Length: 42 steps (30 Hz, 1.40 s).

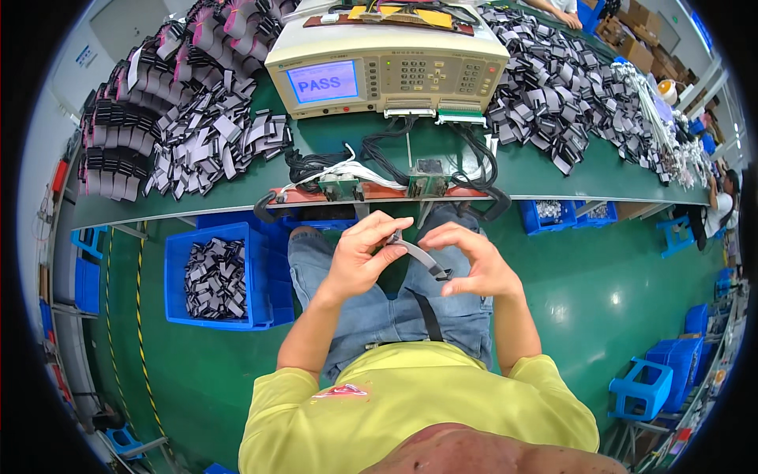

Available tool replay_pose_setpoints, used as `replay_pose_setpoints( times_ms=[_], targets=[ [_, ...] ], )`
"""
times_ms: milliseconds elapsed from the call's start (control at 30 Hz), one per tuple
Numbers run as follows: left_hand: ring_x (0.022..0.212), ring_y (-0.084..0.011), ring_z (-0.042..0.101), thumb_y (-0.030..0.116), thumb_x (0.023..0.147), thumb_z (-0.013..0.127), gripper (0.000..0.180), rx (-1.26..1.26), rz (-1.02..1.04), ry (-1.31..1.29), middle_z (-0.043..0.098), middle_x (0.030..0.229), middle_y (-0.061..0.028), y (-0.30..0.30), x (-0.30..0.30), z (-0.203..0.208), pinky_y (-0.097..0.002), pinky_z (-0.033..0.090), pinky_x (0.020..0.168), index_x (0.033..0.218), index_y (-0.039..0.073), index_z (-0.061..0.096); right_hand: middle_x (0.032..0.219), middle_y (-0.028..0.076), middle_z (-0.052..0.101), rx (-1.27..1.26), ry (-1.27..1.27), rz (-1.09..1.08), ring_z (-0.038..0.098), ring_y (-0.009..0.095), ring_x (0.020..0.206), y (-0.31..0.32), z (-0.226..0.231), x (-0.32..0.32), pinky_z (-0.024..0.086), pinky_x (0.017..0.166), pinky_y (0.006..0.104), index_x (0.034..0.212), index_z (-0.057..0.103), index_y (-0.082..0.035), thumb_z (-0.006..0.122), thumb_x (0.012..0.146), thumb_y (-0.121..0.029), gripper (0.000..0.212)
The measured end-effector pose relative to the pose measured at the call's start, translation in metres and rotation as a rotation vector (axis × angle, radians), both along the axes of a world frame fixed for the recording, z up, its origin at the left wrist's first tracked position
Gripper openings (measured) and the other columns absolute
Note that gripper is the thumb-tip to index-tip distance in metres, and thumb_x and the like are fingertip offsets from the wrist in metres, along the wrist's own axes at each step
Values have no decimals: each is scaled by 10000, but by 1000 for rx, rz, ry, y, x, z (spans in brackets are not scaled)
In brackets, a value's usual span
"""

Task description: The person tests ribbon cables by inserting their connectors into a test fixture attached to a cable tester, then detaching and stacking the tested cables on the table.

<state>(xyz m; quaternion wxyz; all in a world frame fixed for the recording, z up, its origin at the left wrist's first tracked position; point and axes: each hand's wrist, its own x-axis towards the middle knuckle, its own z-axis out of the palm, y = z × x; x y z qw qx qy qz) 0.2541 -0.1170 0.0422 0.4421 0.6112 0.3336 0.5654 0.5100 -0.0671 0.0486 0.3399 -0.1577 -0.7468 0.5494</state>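
Observation:
A short grey flat ribbon cable [421, 256] with black connectors at its ends is in front of me, above my lap. My left hand [365, 254] pinches one end between thumb and fingers. Curving down to the right, the cable ends in a black connector [444, 275] close to my right thumb. My right hand [476, 261] is open around that end, thumb and fingers apart. Beyond my hands, at the table's front edge, two green circuit-board fixtures [427, 183] are mounted on a reddish strip, with black and white wires running from them.
A cream tester [387, 67] with a lit screen stands on the green table [332, 136]. Heaps of ribbon cables [545, 87] lie on both sides of it. On the floor at left, a blue bin [257, 276] holds more cables. A blue stool [641, 389] stands at right.

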Motion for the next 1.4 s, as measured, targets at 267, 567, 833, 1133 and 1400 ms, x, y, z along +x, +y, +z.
replay_pose_setpoints(
  times_ms=[267,567,833,1133,1400],
  targets=[
    [903,-274,616,-63,784,769,436,339,39,506,626,954,-83,0,14,19,-374,523,783,1201,60,739,1171,131,691,184,-73,-186,689,258,977,-3,5,-23,553,850,360,1184,675,-5,906,816,-225,486],
    [1115,-178,640,21,918,775,505,-100,-71,60,619,1314,-104,-1,11,-21,-315,521,951,1379,-4,569,1064,102,664,-413,470,-395,692,180,913,-3,-33,-26,629,765,328,1176,642,14,729,1006,-149,251],
    [1035,-144,660,-80,936,725,367,-163,45,-366,696,1145,-110,3,18,-23,-283,528,905,1277,-11,607,1098,99,688,-536,533,-372,712,198,962,-7,-49,-24,657,824,364,1170,631,-19,722,1008,-197,257],
    [947,-125,678,-32,861,828,417,-205,45,-162,735,1061,-89,1,24,-25,-268,534,845,1231,8,640,1098,58,684,-579,428,-209,691,159,1030,-13,-50,-18,653,873,365,1178,642,2,748,992,-139,257],
    [1078,-139,636,-72,926,740,453,-356,-182,-180,657,1161,-63,11,-1,-37,-306,519,960,1353,-27,595,1135,77,663,-494,341,-358,695,185,1015,9,-46,-5,661,857,363,1203,664,29,727,989,-74,245]
  ],
)
